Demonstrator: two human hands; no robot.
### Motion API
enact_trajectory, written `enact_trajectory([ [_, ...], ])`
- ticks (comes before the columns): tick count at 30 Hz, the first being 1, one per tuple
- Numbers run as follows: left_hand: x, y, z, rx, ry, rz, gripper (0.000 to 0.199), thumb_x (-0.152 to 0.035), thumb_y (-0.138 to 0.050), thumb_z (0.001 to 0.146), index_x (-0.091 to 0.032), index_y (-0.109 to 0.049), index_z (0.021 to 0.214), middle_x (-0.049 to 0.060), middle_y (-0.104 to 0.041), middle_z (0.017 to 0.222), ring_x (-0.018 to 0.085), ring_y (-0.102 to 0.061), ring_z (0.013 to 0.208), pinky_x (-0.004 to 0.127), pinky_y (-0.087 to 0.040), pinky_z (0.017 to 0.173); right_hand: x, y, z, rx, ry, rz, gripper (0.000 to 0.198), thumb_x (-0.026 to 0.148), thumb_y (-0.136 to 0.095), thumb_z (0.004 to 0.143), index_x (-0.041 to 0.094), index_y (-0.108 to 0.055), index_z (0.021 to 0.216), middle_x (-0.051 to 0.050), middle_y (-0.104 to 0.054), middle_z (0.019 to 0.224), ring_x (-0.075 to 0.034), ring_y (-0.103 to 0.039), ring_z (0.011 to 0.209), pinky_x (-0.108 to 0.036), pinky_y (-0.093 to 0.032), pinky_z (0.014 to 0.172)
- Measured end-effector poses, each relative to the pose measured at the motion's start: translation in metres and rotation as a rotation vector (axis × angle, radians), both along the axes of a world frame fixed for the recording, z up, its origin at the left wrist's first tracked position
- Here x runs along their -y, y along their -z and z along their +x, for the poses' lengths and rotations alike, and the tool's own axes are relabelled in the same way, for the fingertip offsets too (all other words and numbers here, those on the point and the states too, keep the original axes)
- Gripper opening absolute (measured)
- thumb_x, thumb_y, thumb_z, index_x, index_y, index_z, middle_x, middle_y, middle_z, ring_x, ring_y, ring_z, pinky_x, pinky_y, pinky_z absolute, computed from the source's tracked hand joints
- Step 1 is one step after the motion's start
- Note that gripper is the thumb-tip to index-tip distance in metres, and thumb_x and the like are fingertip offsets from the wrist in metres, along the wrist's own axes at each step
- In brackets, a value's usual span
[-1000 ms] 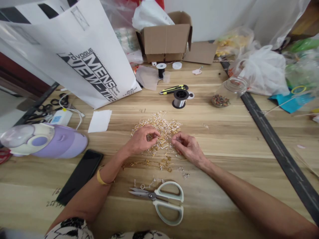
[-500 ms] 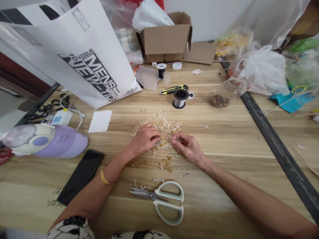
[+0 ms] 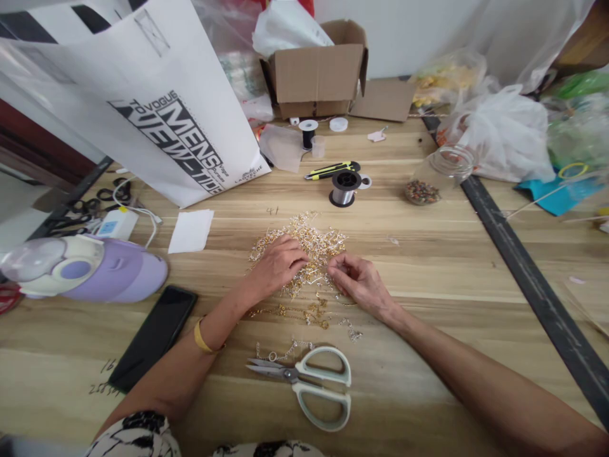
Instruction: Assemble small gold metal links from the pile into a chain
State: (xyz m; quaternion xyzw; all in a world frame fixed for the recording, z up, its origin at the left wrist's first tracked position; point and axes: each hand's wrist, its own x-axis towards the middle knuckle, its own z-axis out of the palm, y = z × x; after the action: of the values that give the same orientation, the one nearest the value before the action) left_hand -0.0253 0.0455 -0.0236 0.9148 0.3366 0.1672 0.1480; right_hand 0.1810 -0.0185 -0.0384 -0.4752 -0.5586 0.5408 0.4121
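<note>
A loose pile of small gold and silver jewelry findings lies on the wooden table. Over the pile's left side is my left hand, its fingers curled together at the pieces; whatever is between the fingertips is too small to name. My right hand rests at the pile's right edge with thumb and index finger pinched, and what they hold is hidden. Just below the pile lie gold chains and a short silver chain. Nearer me, another silver chain touches scissors with pale handles, their blades slightly apart.
Behind the pile stand a wire spool, a utility knife and a tilted jar of beads. To the left are a black phone, a purple bottle, white paper and a large white bag. A cardboard box sits at the back.
My left hand's fingertips have shifted very slightly right and closed down a little over the pile. My right hand keeps its pinch in the same place.
</note>
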Motion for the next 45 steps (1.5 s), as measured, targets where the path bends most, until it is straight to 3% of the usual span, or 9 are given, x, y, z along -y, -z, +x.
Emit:
enact_trajectory([
  [9, 0.002, -0.001, 0.002, -0.053, -0.004, 0.073, 0.018, -0.021, -0.051, 0.090, -0.015, -0.066, 0.084, 0.006, -0.060, 0.083, 0.019, -0.050, 0.086, 0.034, -0.042, 0.082, 0.000, 0.000, -0.001, 0.008, 0.002, 0.017, 0.019, 0.034, -0.057, 0.085, 0.016, -0.056, 0.080, 0.005, -0.044, 0.053, -0.007, -0.037, 0.046, -0.021, -0.031, 0.044],
  [13, 0.003, -0.003, 0.002, 0.019, -0.033, 0.075, 0.017, -0.020, -0.051, 0.089, -0.015, -0.065, 0.082, 0.006, -0.061, 0.083, 0.019, -0.051, 0.087, 0.033, -0.042, 0.082, 0.000, -0.001, 0.000, 0.004, 0.003, 0.007, 0.019, 0.034, -0.058, 0.084, 0.015, -0.056, 0.080, 0.005, -0.044, 0.053, -0.007, -0.037, 0.045, -0.021, -0.031, 0.043],
  [20, 0.003, -0.007, 0.003, 0.239, -0.121, -0.060, 0.006, -0.016, -0.060, 0.083, -0.016, -0.065, 0.079, 0.003, -0.067, 0.076, 0.016, -0.057, 0.075, 0.030, -0.044, 0.076, 0.001, -0.003, 0.000, -0.013, -0.003, 0.009, 0.018, 0.032, -0.057, 0.084, 0.015, -0.055, 0.080, 0.005, -0.044, 0.053, -0.007, -0.037, 0.045, -0.021, -0.030, 0.043],
  [33, 0.017, -0.020, 0.013, 0.329, -0.234, -0.397, 0.006, -0.015, -0.064, 0.077, -0.014, -0.069, 0.079, 0.004, -0.069, 0.077, 0.013, -0.061, 0.070, 0.024, -0.048, 0.067, 0.001, -0.003, 0.000, -0.030, -0.006, 0.003, 0.017, 0.032, -0.057, 0.085, 0.015, -0.055, 0.081, 0.006, -0.044, 0.052, -0.007, -0.036, 0.045, -0.021, -0.030, 0.043],
  [45, 0.023, -0.022, 0.018, 0.361, -0.244, -0.523, 0.007, -0.018, -0.064, 0.075, -0.013, -0.069, 0.076, 0.002, -0.071, 0.071, 0.011, -0.061, 0.063, 0.020, -0.048, 0.060, 0.001, 0.000, 0.000, 0.019, -0.002, 0.031, 0.017, 0.032, -0.056, 0.086, 0.015, -0.056, 0.081, 0.005, -0.045, 0.054, -0.007, -0.037, 0.047, -0.021, -0.030, 0.045],
])
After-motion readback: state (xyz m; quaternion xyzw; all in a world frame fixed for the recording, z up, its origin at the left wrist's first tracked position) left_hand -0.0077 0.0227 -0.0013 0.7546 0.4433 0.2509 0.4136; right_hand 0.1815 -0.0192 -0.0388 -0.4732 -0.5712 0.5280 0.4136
